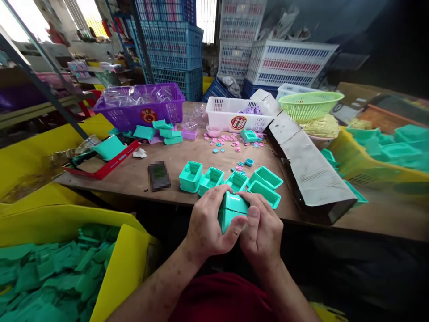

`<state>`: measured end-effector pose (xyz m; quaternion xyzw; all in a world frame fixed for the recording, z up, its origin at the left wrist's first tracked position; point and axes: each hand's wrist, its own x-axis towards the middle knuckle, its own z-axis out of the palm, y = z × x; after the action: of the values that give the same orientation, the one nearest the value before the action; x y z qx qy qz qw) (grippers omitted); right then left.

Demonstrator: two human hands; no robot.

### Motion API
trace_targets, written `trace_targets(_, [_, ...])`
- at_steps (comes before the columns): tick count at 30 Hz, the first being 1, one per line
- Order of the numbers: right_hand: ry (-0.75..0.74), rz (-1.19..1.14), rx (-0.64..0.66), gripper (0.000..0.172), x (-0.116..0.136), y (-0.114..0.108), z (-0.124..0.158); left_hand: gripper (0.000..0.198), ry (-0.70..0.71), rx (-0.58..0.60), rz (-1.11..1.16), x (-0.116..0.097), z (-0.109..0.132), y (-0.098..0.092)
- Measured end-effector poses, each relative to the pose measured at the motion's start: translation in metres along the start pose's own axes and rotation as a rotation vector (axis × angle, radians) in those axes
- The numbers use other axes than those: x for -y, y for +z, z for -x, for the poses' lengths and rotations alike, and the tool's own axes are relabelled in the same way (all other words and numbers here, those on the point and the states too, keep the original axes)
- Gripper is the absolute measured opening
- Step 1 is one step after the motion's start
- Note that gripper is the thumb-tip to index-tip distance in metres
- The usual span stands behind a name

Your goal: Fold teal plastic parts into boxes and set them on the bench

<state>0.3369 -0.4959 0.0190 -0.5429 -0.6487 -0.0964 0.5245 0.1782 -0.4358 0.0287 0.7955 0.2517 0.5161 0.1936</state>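
Note:
Between both palms I grip a teal plastic box [231, 209] made of two parts, with a seam line across it, just in front of the table edge. My left hand [211, 223] wraps its left side, thumb below and fingers over the top. On the right, my right hand [263, 223] is closed round the other side, thumb pressed against it. Beyond my fingers stand open teal boxes, among them a teal box [191, 176] at the left end and a teal tray [265, 177] at the right. My fingers partly cover the nearest ones.
A yellow bin [124, 264] full of teal parts stands at lower left. Across the table [187, 154] lie small pink and blue pieces [231, 141], a purple basket [140, 107], a white basket [239, 117] and a red tray [100, 167]. A long cardboard piece [308, 156] borders the right.

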Motion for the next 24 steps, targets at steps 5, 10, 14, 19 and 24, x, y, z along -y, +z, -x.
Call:
trace_targets(5, [0.252,-0.299,-0.032,0.045,-0.018,0.001,0.017,0.084,0.007,0.171,-0.011,-0.003,-0.01,-0.005])
trace_targets(10, [0.499,-0.49,-0.053,0.065,-0.037,-0.003,0.021,0.13,0.058,0.471,-0.104,-0.006,-0.018,-0.028])
trace_targets(14, [0.505,-0.536,-0.025,0.076,-0.042,-0.006,0.015,0.12,0.01,0.446,-0.089,-0.005,-0.017,-0.031])
trace_targets(19, [0.367,-0.551,0.04,0.085,-0.044,-0.022,0.014,0.117,0.011,0.419,-0.087,-0.003,-0.011,-0.023])
trace_targets(24, [0.178,-0.472,0.135,0.079,-0.04,-0.034,0.007,0.116,0.027,0.377,-0.086,-0.003,-0.009,-0.02])
